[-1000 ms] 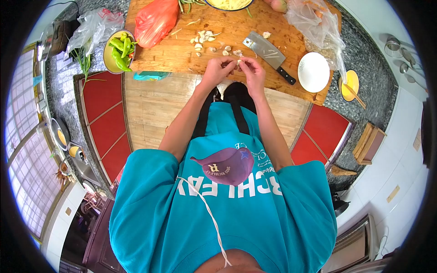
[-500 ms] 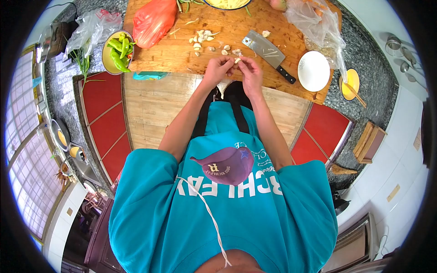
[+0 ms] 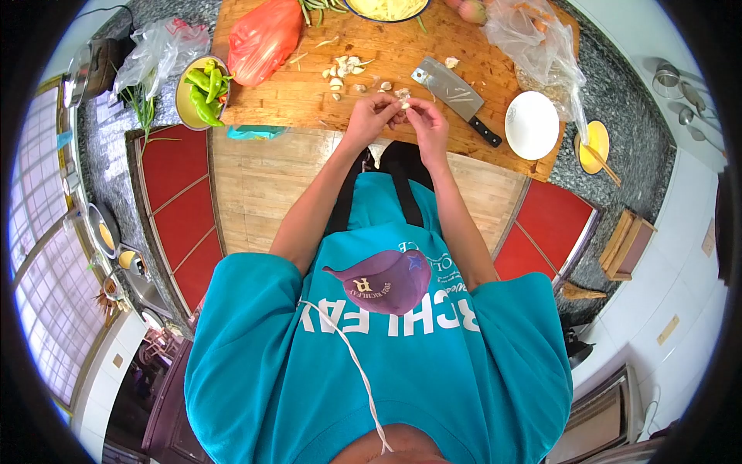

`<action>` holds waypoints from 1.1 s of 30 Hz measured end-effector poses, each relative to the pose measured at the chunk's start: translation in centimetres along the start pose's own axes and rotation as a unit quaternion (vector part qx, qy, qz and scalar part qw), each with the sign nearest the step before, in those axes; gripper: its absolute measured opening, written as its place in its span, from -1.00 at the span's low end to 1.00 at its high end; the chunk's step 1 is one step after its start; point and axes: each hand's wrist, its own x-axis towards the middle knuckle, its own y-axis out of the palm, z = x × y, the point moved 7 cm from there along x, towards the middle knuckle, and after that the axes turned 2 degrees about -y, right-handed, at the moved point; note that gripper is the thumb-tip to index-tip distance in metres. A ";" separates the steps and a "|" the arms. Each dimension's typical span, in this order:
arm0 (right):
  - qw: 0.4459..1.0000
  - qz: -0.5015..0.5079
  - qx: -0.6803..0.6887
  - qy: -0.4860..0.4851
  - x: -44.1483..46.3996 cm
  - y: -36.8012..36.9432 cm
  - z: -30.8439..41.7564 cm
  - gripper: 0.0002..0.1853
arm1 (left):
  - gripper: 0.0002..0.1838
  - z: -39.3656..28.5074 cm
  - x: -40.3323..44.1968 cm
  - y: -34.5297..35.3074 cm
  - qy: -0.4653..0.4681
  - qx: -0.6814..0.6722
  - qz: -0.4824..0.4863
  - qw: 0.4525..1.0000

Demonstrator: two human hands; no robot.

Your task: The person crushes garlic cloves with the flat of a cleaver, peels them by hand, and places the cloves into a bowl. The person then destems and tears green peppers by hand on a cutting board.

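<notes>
Your left hand (image 3: 371,121) and right hand (image 3: 430,128) pinch nearly closed on one clove (image 3: 406,106) above the table (image 3: 305,110) edge, likely for fingertip control. Loose cloves (image 3: 337,82) sit ahead, within reach. Knife (image 3: 454,87) lies flat, probably parked to free both hands.

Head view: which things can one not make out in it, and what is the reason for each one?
Garlic clove, head view: partly covered by the left hand and right hand; whether skin remains is too small to judge.
Red bag, head view: its plastic hides what is inside.
Blue-rimmed bowl, head view: the picture's top edge cuts off its far side.
</notes>
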 end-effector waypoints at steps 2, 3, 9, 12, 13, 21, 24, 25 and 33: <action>1.000 0.000 -0.026 -0.001 -0.1 0.0 -0.1 -0.85 | -0.85 0.2 0.0 -0.2 0.005 0.018 -0.008 1.000; 0.999 -0.001 -0.051 -0.002 -0.2 -0.2 -0.4 -0.86 | -0.84 0.5 -0.1 -0.4 -0.005 0.013 -0.017 1.000; 0.998 -0.061 -0.030 0.006 -1.3 -1.1 -2.5 -0.80 | -0.82 3.0 -0.7 -1.7 -0.072 -0.009 -0.079 0.994; 0.997 -0.065 0.027 0.043 -1.7 -1.5 -3.4 -0.76 | -0.81 3.7 -0.9 -2.9 -0.088 -0.019 -0.119 0.989; 0.997 -0.065 0.027 0.045 -1.6 -1.5 -3.5 -0.76 | -0.80 3.6 -1.0 -3.4 -0.101 -0.020 -0.140 0.985; 0.954 -0.002 -0.297 -0.024 -0.4 -0.2 -1.1 -0.78 | -0.83 -1.4 -3.0 -6.0 0.026 0.323 -0.280 0.904; 0.894 0.000 -0.423 -0.148 0.0 1.7 1.1 -0.78 | -0.87 -2.8 -3.5 -6.1 0.095 0.404 -0.299 0.859; 0.894 0.005 -0.423 -0.150 0.4 2.3 1.2 -0.78 | -0.88 -3.5 -3.7 -5.8 0.139 0.469 -0.301 0.818; 0.815 0.029 -0.563 -0.136 3.0 6.1 -0.3 -0.85 | -0.89 -5.1 -4.0 -4.7 0.212 0.527 -0.294 0.769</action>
